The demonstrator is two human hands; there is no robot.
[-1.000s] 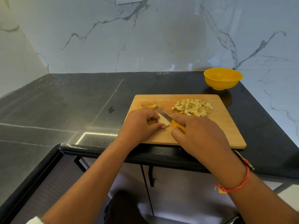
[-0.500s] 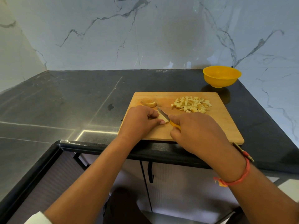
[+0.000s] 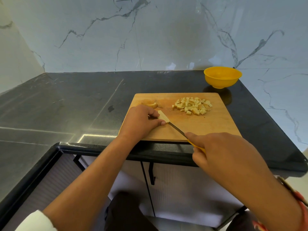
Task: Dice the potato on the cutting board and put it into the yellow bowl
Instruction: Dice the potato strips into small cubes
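Light: bright, even, perhaps from overhead.
Glare: pale streaks on the counter [image 3: 86,135].
Edges: wide-angle bending.
Focus: sharp.

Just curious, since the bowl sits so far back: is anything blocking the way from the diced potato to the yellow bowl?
Nothing visible does. Between the diced pile and the yellow bowl lie only bare cutting board and dark counter.

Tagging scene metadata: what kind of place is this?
Most likely a home kitchen: a dark stone countertop against a marble-look wall, and a wooden cutting board carrying diced potato.
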